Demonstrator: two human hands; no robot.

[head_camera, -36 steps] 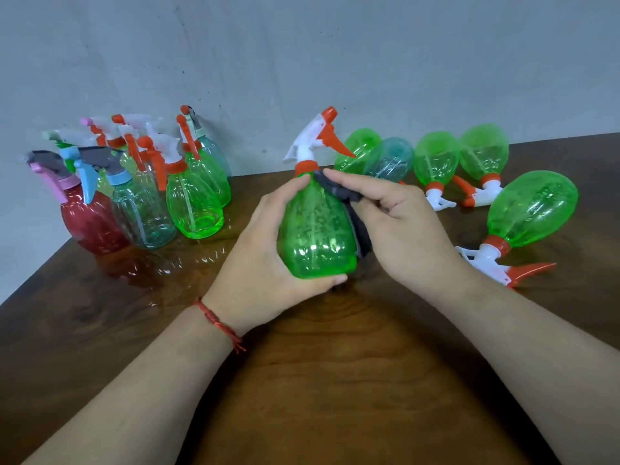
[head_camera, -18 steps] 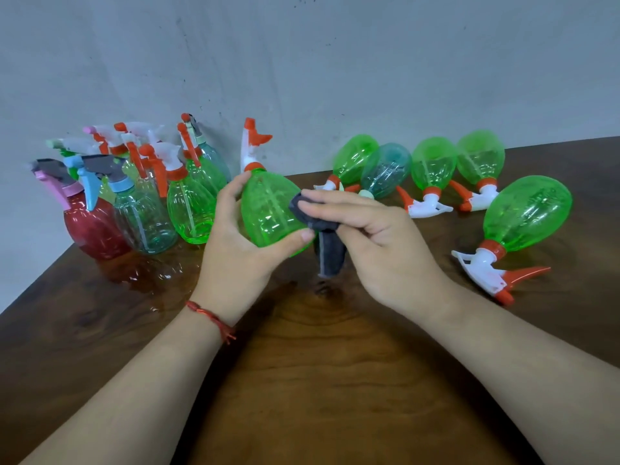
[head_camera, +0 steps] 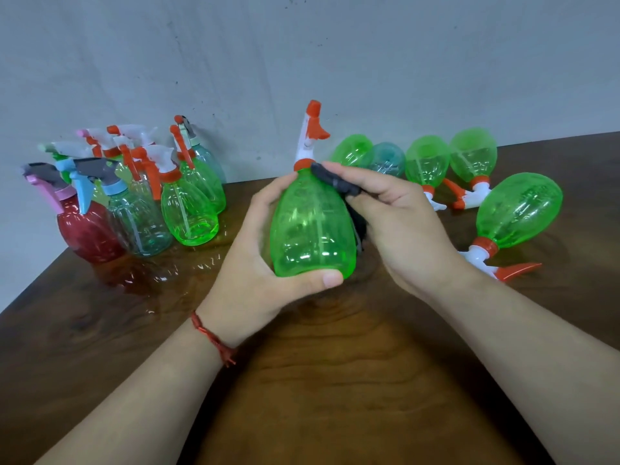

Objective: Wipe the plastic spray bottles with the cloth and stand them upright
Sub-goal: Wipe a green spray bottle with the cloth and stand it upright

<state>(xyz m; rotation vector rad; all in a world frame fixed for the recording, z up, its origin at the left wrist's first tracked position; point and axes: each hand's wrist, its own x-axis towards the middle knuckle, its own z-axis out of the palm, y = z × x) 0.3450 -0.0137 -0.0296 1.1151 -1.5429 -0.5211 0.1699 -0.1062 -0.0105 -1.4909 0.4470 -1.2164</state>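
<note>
Cradling the translucent green plastic spray bottle (head_camera: pixel 312 229) over the brown wooden surface (head_camera: pixel 335 380), the left hand (head_camera: pixel 255 263) wraps its base; the right hand (head_camera: pixel 402 226) pinches the dark grey cloth (head_camera: pixel 335 182) against its shoulder. One slip on slick plastic could bowl over the upright bottles (head_camera: pixel 188 209) to its left!

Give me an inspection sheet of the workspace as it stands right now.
Surface: dark glossy wooden table, with reflections in front of the standing bottles.
Job's things: green spray bottle held nozzle up at centre; dark cloth against its shoulder; standing bottles grouped at far left; five lying bottles at far right, on their sides.
Clutter: nothing seen.
Grippers: left hand grips the green spray bottle's body, thumb under its base; right hand holds the cloth, fingers pressing it to the bottle.
Cables: nothing seen.
Surroundings: plain grey wall behind the table; red string bracelet on the left wrist.
</note>
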